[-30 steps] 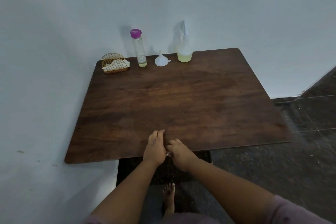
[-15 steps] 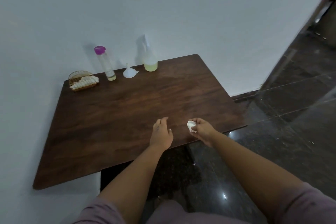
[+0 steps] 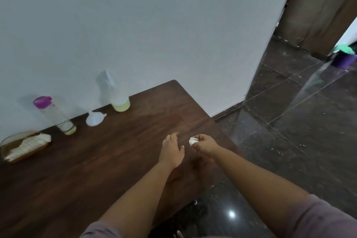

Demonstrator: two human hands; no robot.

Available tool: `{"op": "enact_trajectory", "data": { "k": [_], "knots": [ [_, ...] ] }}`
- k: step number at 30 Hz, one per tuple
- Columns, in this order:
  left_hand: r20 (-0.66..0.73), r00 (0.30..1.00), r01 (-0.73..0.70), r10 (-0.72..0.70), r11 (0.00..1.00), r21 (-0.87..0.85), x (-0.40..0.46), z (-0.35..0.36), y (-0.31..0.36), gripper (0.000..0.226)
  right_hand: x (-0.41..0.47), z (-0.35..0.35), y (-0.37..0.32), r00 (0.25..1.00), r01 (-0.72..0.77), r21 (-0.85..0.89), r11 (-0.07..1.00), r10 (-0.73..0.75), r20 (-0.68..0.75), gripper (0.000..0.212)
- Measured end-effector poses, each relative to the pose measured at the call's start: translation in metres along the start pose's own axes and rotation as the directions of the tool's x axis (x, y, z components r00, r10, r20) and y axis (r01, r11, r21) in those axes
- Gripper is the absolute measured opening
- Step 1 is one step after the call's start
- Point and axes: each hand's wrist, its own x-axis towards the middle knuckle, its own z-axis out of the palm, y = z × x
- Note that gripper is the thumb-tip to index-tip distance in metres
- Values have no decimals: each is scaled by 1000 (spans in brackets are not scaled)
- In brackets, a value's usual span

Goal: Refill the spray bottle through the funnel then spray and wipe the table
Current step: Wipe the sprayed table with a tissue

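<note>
Spray bottle (image 3: 118, 97) stands far left; our right hand (image 3: 205, 144) pinches a wad (image 3: 193, 141), left hand (image 3: 172, 150) relaxed; wiping looks over, binning next.

My right hand (image 3: 204, 144) pinches a small white wad of tissue (image 3: 193, 140) above the dark wooden table (image 3: 108, 160), near its right edge. My left hand (image 3: 172, 149) hovers just beside it, fingers relaxed. Along the wall stand the spray bottle (image 3: 117, 96) with yellowish liquid, a white funnel (image 3: 95, 119), a clear bottle with a purple cap (image 3: 56, 115), and a wire tissue holder (image 3: 24, 146).
</note>
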Motion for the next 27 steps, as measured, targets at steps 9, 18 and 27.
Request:
{"op": "enact_trajectory", "data": {
  "k": [9, 18, 27],
  "knots": [
    [99, 984, -144, 146, 989, -22, 96, 19, 32, 45, 64, -37, -18, 990, -79, 91, 993, 88, -106, 22],
    [177, 965, -204, 193, 978, 47, 190, 57, 66, 47, 168, -129, -53, 967, -146, -399, 905, 45, -251, 20],
    [97, 989, -128, 116, 982, 137, 272, 100, 89, 44, 299, -180, -73, 956, -279, -437, 855, 205, -210, 52]
  ]
}}
